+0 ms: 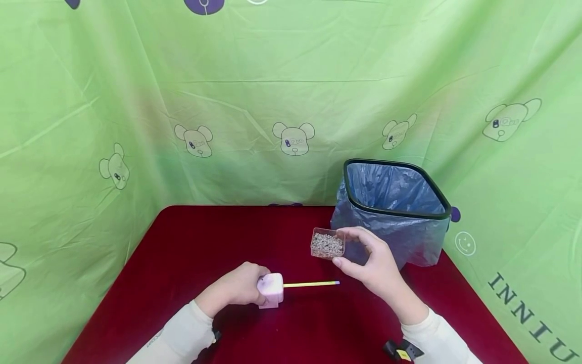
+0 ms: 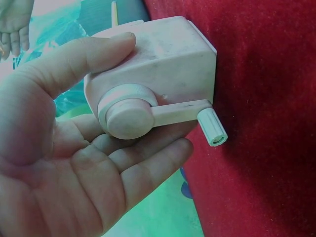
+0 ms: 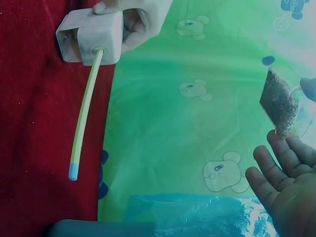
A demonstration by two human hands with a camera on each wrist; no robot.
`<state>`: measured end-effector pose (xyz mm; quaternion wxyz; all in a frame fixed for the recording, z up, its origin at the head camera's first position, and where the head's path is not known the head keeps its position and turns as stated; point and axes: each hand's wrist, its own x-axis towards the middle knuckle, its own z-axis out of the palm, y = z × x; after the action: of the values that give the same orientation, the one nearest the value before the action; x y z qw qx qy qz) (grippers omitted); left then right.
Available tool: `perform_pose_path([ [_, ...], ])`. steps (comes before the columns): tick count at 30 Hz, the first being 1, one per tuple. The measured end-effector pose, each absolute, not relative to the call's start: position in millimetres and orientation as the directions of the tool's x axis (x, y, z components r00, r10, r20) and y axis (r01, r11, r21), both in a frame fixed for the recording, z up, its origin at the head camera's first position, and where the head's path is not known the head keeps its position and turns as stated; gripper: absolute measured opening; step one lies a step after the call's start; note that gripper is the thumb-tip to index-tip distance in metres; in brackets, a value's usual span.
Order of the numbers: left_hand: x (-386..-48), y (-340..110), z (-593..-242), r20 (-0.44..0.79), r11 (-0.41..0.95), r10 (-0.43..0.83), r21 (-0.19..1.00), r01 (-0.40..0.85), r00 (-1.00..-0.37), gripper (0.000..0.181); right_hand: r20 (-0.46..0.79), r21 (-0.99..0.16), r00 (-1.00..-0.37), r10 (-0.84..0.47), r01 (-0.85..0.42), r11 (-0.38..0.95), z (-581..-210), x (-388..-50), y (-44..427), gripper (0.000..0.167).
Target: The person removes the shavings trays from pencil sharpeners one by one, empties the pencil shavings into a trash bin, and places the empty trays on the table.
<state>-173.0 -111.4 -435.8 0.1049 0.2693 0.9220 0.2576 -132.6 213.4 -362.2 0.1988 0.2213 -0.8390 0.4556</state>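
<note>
Thumb and fingers of the left hand (image 1: 241, 284) gripped a pale pink pencil sharpener (image 1: 273, 289), its crank (image 2: 180, 113) jutting from one side; a yellow-green pencil (image 1: 311, 284) had one end in the sharpener's hole, its blue end pointing right in the head view; the right hand (image 1: 376, 265) pinched a small clear tray (image 1: 324, 232) of greyish shavings (image 1: 328, 246) above the red cloth (image 1: 200, 242), near the lined bin (image 1: 400, 213); whether the sharpener touched the cloth, I could not tell.

Creased green curtains (image 1: 245, 60), printed with cartoon bear heads (image 1: 294, 140), hang behind and on both sides of a dark red surface (image 1: 218, 232) that looks velvety.
</note>
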Motion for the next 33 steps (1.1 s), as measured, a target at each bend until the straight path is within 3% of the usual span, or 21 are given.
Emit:
perform_pose_path([
  [33, -176.6, -113.3, -441.1, -0.054, 0.715, 0.549, 0.546, 0.436, -0.834, 0.052, 0.579, -0.63, -0.788, -0.207, -0.594, 0.5, -336.2, -143.4, 221.2, 0.054],
])
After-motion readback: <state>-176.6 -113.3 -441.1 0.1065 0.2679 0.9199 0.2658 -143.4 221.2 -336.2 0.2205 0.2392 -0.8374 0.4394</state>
